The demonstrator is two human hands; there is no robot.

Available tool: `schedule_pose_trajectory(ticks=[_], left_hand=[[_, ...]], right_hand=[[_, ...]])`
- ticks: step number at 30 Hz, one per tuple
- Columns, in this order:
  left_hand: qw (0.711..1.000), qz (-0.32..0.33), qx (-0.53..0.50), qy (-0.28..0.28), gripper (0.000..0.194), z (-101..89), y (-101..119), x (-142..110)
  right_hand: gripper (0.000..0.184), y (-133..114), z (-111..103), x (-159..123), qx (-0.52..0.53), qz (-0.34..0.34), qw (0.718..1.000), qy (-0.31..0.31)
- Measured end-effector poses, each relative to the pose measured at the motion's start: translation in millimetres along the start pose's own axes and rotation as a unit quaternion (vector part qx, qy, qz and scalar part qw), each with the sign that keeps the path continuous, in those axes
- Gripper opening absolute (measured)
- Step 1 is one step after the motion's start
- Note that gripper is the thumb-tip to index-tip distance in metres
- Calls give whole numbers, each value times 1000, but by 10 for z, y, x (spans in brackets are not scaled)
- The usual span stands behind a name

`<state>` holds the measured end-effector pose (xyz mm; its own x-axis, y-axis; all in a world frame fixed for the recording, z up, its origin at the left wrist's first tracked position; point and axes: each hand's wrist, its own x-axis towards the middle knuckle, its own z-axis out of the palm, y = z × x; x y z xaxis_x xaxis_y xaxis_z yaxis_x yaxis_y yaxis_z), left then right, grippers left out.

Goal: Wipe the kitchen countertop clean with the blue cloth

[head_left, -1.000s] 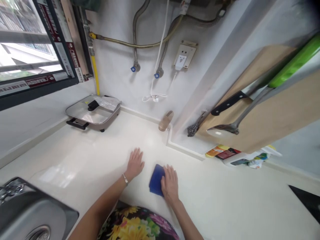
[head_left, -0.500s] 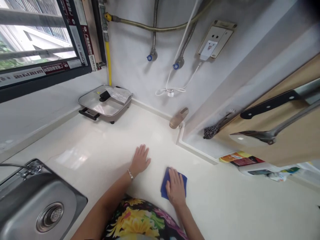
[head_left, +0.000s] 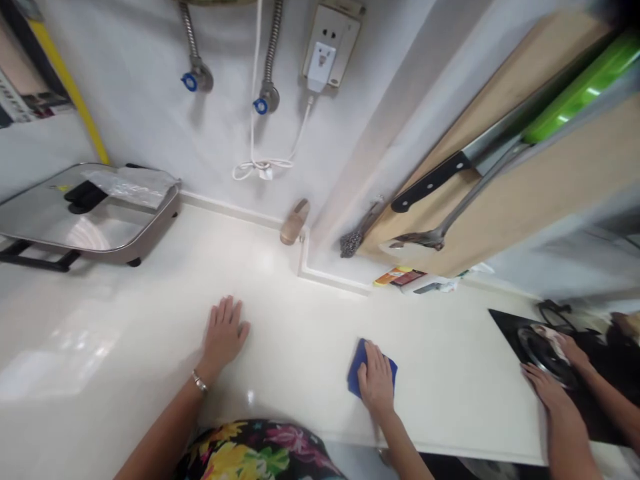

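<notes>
Leftward, the bare left hand [head_left: 224,335] rests on the glossy cream table [head_left: 300,313], fingers spread apart, while the right hand [head_left: 376,383], fingers together, lies flat on a soft blue cloth [head_left: 356,370], light and easily pinched at its exposed edge.
</notes>
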<state>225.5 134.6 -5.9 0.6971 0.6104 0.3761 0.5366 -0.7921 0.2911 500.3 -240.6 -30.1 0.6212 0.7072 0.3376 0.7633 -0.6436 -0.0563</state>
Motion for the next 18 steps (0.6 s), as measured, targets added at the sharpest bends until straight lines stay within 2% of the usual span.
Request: schedule_pose_trajectory(ticks=[9,18], left_hand=[[1000,13,4,6,61,-29,5,70],[999,34,23,3,72,-35,18,115]], right_hand=[[61,412,206,542,-44,138,989,14],[59,805,438,1244,-68,190,978,46]])
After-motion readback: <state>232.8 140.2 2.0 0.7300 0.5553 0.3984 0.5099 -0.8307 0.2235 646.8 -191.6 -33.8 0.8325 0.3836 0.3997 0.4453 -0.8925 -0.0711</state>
